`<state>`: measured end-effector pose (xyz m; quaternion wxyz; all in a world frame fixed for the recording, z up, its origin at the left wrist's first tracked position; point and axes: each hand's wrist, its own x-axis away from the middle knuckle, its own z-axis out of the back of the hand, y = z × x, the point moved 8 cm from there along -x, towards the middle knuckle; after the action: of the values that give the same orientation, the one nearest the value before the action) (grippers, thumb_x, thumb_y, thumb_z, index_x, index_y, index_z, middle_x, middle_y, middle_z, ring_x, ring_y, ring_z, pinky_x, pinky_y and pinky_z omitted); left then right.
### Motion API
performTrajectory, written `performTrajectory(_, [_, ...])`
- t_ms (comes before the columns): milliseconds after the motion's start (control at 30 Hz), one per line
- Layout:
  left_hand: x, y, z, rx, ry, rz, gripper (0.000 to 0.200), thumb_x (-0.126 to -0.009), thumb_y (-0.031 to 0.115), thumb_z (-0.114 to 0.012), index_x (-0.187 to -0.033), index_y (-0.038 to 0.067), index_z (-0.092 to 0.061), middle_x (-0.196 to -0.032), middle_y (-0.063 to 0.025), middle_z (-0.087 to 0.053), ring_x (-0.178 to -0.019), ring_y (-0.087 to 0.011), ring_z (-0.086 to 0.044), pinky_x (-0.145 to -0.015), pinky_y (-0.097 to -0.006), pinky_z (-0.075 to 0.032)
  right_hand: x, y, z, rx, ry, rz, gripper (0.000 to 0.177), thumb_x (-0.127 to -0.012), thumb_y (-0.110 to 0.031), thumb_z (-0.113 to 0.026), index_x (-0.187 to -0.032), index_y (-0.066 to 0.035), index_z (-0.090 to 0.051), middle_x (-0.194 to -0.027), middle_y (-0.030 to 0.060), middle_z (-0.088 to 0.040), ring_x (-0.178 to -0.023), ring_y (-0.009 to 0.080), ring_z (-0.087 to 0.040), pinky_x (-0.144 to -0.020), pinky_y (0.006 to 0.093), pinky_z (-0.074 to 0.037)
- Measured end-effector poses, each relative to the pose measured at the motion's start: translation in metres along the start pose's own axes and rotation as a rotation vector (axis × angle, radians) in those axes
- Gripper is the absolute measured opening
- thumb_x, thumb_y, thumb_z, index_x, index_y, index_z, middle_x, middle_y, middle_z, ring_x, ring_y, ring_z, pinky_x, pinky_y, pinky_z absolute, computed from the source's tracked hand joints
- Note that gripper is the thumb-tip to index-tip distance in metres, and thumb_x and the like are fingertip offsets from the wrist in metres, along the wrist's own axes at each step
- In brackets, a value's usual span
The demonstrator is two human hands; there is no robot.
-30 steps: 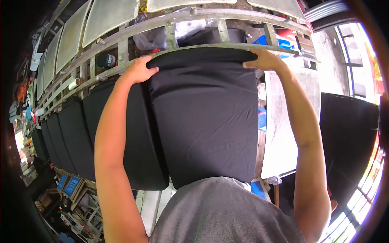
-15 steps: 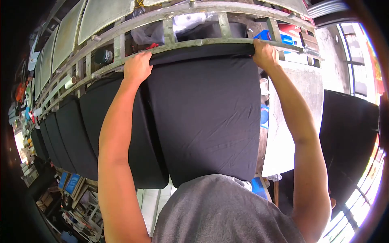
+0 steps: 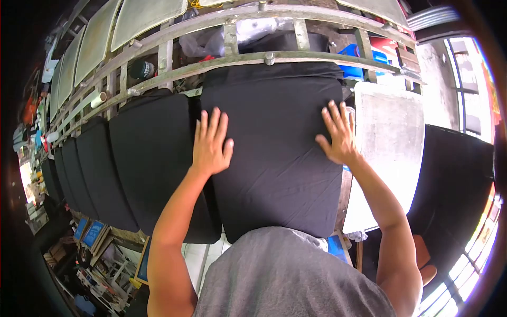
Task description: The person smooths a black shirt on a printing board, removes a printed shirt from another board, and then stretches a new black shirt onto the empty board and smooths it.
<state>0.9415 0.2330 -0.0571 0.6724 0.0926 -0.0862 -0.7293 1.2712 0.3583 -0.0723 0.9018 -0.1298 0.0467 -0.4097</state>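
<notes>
Black fabric (image 3: 274, 158) covers a flat rectangular panel in front of my body, with a few diagonal creases across its lower part. My left hand (image 3: 212, 141) is over the panel's left edge, palm down and fingers spread, holding nothing. Near the right edge, my right hand (image 3: 337, 134) is spread in the same way and grips nothing. The fabric's far end lies against the wooden rail (image 3: 211, 65), beyond both hands.
More black-covered panels (image 3: 153, 153) stand in a row to the left. On the right is a bare whitish panel (image 3: 388, 137), then another black piece (image 3: 454, 179). Blue items (image 3: 350, 61) sit beyond the rail. Pale panels (image 3: 148, 21) line the far side.
Both hands have let go of the fabric's far edge at the rail and come back toward my body, fingers now spread over the panel's sides.
</notes>
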Motion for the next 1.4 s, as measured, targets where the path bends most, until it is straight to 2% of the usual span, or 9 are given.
performTrajectory(100, [-0.047,-0.035,0.004,0.130,0.208,0.069,0.058,-0.100,0.025,-0.052,-0.153,0.002,-0.042,-0.160,-0.0229,-0.037,-0.138,-0.0478,-0.045,-0.114,-0.0498,-0.041,-0.048,0.025,0.011,-0.050,0.203,-0.037,0.074,-0.093,-0.039,-0.070,-0.156,-0.011,-0.041,-0.164,0.0192,-0.032,-0.149,0.0472,-0.032,-0.118,0.0576,-0.032])
performTrajectory(200, [-0.092,-0.081,-0.006,0.469,0.255,0.259,0.039,-0.105,0.027,-0.052,-0.137,0.007,-0.061,-0.138,-0.0198,-0.060,-0.126,-0.0381,-0.058,-0.106,-0.0412,-0.047,-0.096,0.061,0.011,-0.432,0.288,-0.172,0.060,-0.093,-0.040,-0.072,-0.139,-0.004,-0.058,-0.139,0.0220,-0.060,-0.130,0.0407,-0.057,-0.109,0.0437,-0.046])
performTrajectory(333, [-0.081,-0.122,-0.041,1.041,-0.002,1.023,0.071,-0.103,0.064,-0.042,-0.141,0.007,-0.061,-0.150,-0.0194,-0.055,-0.138,-0.0294,-0.052,-0.112,-0.0385,-0.038,-0.110,0.122,-0.032,-0.817,0.003,-0.773,0.071,-0.095,-0.061,-0.064,-0.131,-0.001,-0.065,-0.119,0.0167,-0.071,-0.118,0.0257,-0.062,-0.108,0.0346,-0.043])
performTrajectory(467, [-0.048,-0.109,-0.049,1.269,0.010,1.267,0.096,-0.096,0.074,-0.048,-0.158,0.001,-0.036,-0.163,-0.0231,-0.034,-0.151,-0.0354,-0.034,-0.121,-0.0497,-0.027,-0.093,0.129,-0.048,-1.089,0.069,-0.886,0.080,-0.094,-0.065,-0.063,-0.137,0.002,-0.060,-0.125,0.0196,-0.068,-0.121,0.0287,-0.061,-0.109,0.0347,-0.042])
performTrajectory(600, [-0.034,-0.078,-0.003,0.808,0.249,0.769,0.071,-0.105,0.049,-0.049,-0.152,-0.004,-0.041,-0.155,-0.0259,-0.044,-0.144,-0.0409,-0.043,-0.118,-0.0458,-0.034,-0.071,0.094,0.003,-0.483,0.215,-0.735,0.094,-0.092,-0.063,-0.066,-0.146,0.011,-0.045,-0.139,0.0363,-0.056,-0.131,0.0469,-0.055,-0.112,0.0475,-0.042])
performTrajectory(700, [-0.018,0.001,0.029,0.130,0.368,0.137,0.064,-0.101,0.031,-0.054,-0.153,-0.003,-0.040,-0.156,-0.0276,-0.041,-0.145,-0.0482,-0.038,-0.120,-0.0538,-0.030,-0.045,0.014,0.017,-0.117,0.473,-0.159,0.080,-0.094,-0.040,-0.070,-0.152,0.005,-0.039,-0.154,0.0309,-0.042,-0.146,0.0476,-0.036,-0.119,0.0572,-0.031])
performTrajectory(833, [-0.033,0.064,-0.001,0.073,0.013,-0.051,0.072,-0.095,0.031,-0.059,-0.156,0.000,-0.037,-0.165,-0.0222,-0.029,-0.151,-0.0490,-0.027,-0.121,-0.0615,-0.024,-0.042,-0.098,-0.001,-0.080,-0.014,-0.022,0.081,-0.094,-0.050,-0.065,-0.156,-0.005,-0.039,-0.167,0.0189,-0.026,-0.156,0.0443,-0.017,-0.122,0.0665,-0.016])
performTrajectory(1200, [-0.066,-0.051,-0.003,-0.098,0.215,0.230,0.071,-0.096,0.030,-0.055,-0.158,0.002,-0.035,-0.164,-0.0194,-0.033,-0.151,-0.0460,-0.030,-0.121,-0.0593,-0.026,-0.097,0.059,-0.003,-0.017,0.392,-0.204,0.079,-0.098,-0.056,-0.056,-0.158,-0.007,-0.037,-0.166,0.0202,-0.029,-0.153,0.0497,-0.021,-0.122,0.0631,-0.019])
performTrajectory(1400, [-0.045,0.053,-0.011,-0.022,0.006,-0.076,0.071,-0.093,0.029,-0.055,-0.157,0.005,-0.038,-0.166,-0.0178,-0.032,-0.151,-0.0447,-0.030,-0.122,-0.0605,-0.025,-0.055,-0.091,-0.009,-0.043,-0.021,0.108,0.076,-0.098,-0.054,-0.056,-0.156,-0.007,-0.041,-0.167,0.0176,-0.029,-0.156,0.0429,-0.019,-0.123,0.0619,-0.018])
